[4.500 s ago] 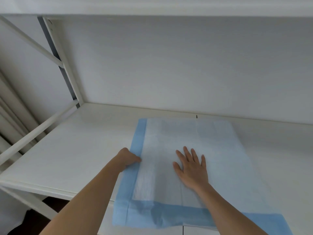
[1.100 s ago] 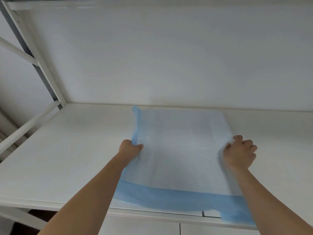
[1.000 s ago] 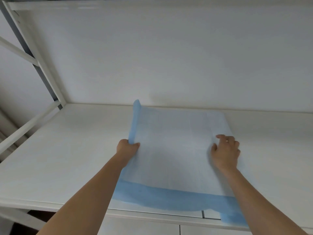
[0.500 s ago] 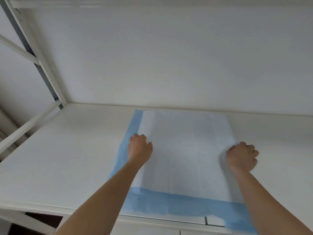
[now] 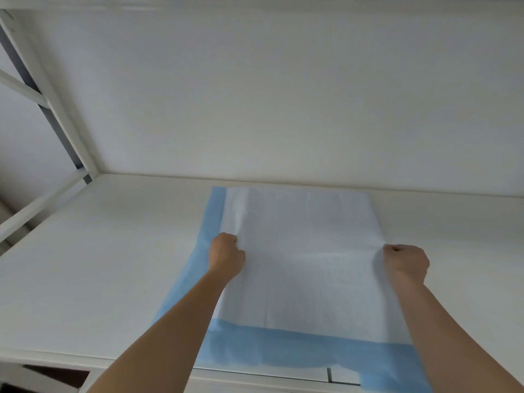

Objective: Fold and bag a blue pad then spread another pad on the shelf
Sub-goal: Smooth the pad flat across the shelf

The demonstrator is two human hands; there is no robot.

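Observation:
A blue-bordered pad (image 5: 306, 268) with a pale white middle lies on the white shelf (image 5: 99, 265), its near blue edge hanging over the shelf's front lip. My left hand (image 5: 226, 258) is a fist on the pad's left side, just inside the blue border, and seems to pinch the white layer. My right hand (image 5: 407, 262) is curled round the pad's right edge, where the material is gathered under it. The right blue border is hidden, folded under or covered.
The shelf's white back wall (image 5: 283, 109) rises behind the pad. A white frame post with diagonal braces (image 5: 51, 114) stands at the left. Bare shelf surface lies left and right of the pad. An upper shelf edge (image 5: 255, 1) runs overhead.
My left hand had lifted the pad's left border upright, then laid it flat and shifted inward onto the white part. My right hand went from spread fingers to a curled grip on the right edge.

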